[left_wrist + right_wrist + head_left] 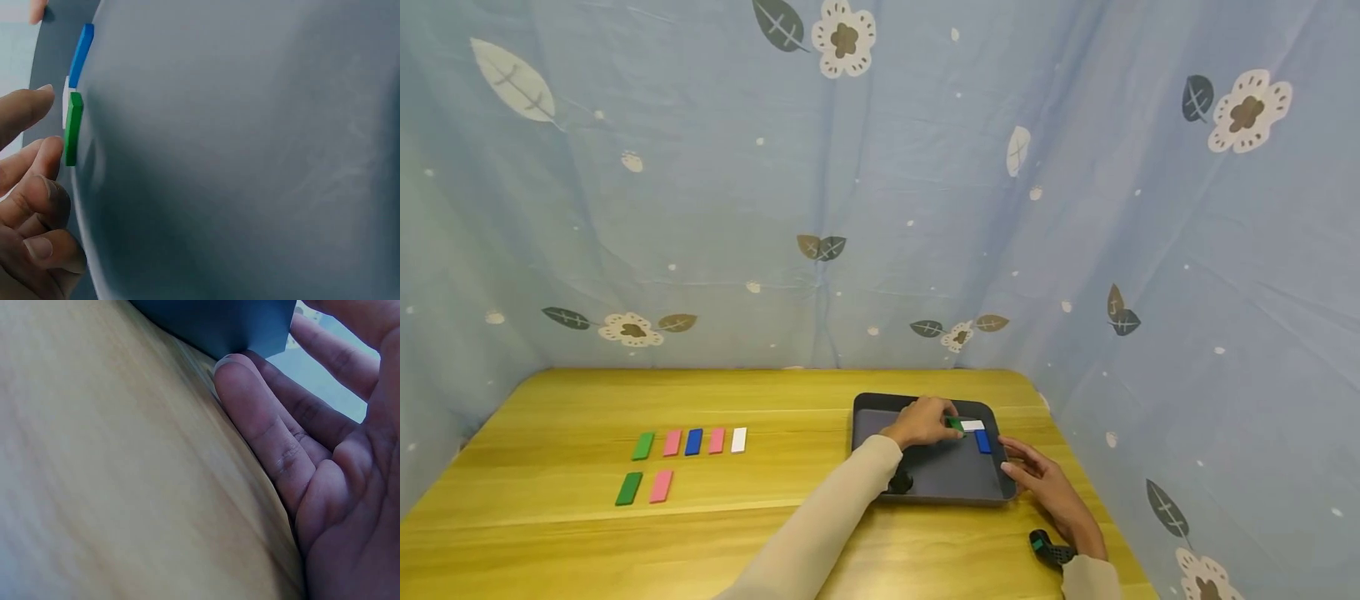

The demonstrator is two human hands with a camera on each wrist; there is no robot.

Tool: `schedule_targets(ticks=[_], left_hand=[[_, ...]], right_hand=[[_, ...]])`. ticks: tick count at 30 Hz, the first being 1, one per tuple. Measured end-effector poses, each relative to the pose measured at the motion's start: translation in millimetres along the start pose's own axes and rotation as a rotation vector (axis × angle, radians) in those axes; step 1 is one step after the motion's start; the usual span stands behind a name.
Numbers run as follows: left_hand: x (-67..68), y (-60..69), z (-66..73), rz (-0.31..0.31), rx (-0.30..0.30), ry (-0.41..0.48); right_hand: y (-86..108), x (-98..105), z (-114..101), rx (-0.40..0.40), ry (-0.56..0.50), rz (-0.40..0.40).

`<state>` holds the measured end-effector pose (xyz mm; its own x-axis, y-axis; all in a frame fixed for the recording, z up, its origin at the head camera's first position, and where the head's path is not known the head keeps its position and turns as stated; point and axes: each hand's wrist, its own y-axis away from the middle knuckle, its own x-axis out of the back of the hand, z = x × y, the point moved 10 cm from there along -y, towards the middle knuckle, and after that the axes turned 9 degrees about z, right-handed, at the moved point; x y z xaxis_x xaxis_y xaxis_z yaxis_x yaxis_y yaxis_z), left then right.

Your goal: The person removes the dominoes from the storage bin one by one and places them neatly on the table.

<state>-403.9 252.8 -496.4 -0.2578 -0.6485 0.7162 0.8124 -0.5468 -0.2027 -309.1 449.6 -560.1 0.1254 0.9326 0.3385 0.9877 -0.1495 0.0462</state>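
Right hand (1048, 492), fingers loosely extended, at the right wall of the tray (943, 482), which rests on the wooden surface (715, 550); left of the tray, a near pair of tiles (661, 486), then a farther row of five tiles (694, 442). Inside the tray, toward its far right corner: blue tile (982, 442), green tile (73, 134) at the left hand (925, 421), thumb and fingers moderately parted, contact cannot be told, and white tile (972, 426); behind the tray, patterned curtain (715, 208)
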Motion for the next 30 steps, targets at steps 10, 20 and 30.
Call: schedule_targets(ticks=[10,20,30], left_hand=[[-6.1,-3.1,-11.0,0.017,0.024,-0.072],[-6.9,-4.2,-7.4,0.052,0.012,-0.123],[-7.8,-4.2,-8.3,0.020,0.022,-0.133]], right_hand=[[0.2,-2.6,-4.4,0.026,-0.019,-0.008],[2.6,-1.0,-4.9,0.043,-0.028,-0.018],[2.1,-0.7,-5.7,0.041,-0.026,-0.015]])
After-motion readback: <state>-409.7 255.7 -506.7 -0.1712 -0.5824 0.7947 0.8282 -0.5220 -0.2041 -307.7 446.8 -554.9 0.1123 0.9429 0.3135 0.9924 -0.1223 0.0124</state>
